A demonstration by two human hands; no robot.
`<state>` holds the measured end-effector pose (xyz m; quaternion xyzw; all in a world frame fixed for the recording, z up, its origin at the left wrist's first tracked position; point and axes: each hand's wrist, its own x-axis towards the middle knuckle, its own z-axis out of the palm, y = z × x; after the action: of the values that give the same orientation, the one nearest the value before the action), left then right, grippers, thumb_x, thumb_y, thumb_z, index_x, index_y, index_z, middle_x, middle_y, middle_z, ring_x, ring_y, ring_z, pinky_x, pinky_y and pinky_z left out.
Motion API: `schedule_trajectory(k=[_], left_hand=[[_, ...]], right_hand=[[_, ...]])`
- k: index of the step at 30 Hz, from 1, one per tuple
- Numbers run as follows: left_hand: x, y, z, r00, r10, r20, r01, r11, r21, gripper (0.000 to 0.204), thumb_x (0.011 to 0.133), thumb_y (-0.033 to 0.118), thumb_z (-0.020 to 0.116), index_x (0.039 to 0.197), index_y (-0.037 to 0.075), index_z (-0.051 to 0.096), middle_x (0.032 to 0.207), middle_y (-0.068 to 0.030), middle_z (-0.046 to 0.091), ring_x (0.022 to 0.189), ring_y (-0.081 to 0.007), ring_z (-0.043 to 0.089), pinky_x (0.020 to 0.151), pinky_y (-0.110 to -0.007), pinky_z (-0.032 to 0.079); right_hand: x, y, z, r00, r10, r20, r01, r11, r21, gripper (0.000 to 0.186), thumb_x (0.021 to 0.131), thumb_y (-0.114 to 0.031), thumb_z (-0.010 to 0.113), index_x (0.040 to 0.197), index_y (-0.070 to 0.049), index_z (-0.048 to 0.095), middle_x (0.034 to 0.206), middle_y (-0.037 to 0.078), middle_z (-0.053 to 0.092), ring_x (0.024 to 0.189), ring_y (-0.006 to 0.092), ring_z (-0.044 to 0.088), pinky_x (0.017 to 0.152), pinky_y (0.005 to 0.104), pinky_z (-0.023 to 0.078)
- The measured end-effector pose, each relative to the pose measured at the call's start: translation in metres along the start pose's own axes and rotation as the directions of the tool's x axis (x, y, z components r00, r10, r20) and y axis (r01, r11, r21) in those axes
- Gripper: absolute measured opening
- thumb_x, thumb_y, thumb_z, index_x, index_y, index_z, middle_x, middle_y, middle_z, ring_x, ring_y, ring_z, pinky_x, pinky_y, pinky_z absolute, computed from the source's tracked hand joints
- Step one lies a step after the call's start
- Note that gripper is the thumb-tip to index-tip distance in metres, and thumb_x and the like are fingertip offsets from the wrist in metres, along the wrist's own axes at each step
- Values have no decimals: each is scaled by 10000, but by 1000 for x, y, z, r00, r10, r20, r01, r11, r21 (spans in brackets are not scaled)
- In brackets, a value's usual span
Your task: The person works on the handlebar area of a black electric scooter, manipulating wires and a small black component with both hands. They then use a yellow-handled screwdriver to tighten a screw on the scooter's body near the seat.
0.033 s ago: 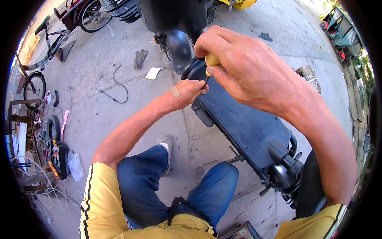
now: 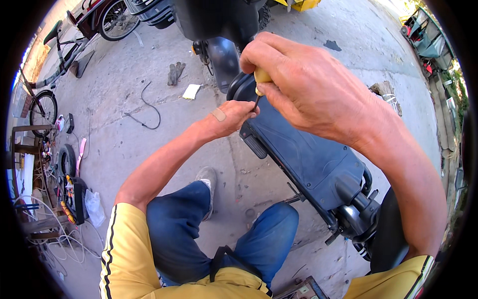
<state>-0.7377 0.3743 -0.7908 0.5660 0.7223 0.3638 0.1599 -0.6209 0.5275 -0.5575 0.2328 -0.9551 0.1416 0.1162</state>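
Observation:
My right hand (image 2: 316,87) is wrapped round the yellow handle of a screwdriver (image 2: 262,75), which points downward. Its thin dark shaft runs to the fingertips of my left hand (image 2: 233,117), which are pinched together at the shaft's lower end. The very tip is hidden there. A plaster is stuck near my left wrist. Both hands are over the front of a black electric scooter's footboard (image 2: 313,149), which slants from upper middle to lower right. The scooter's front fender (image 2: 224,60) is just beyond my hands.
On the concrete lie grey gloves (image 2: 176,73), a white packet (image 2: 191,91) and a black cable (image 2: 149,112). A bicycle (image 2: 43,107), a tyre (image 2: 66,160), a tool bag (image 2: 74,199) and tangled wires are at left. A wrapped bundle (image 2: 386,93) lies at right.
My right hand and the screwdriver handle have shifted very slightly to the left. My left hand stays in place.

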Motion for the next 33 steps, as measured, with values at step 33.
schedule_trajectory(k=[33], left_hand=[[-2,-16,28,996,42,-80,-59,972,-226,188,1039,51,537,1178,-2,652,1073,-226,715,1035,-419,679,890,-482,542]], right_hand=[[-12,-18,-2,991,27,132,-12,993,-118,156,949,-77,675,1017,-6,553,1005,156,596,888,417,671,737,510,536]])
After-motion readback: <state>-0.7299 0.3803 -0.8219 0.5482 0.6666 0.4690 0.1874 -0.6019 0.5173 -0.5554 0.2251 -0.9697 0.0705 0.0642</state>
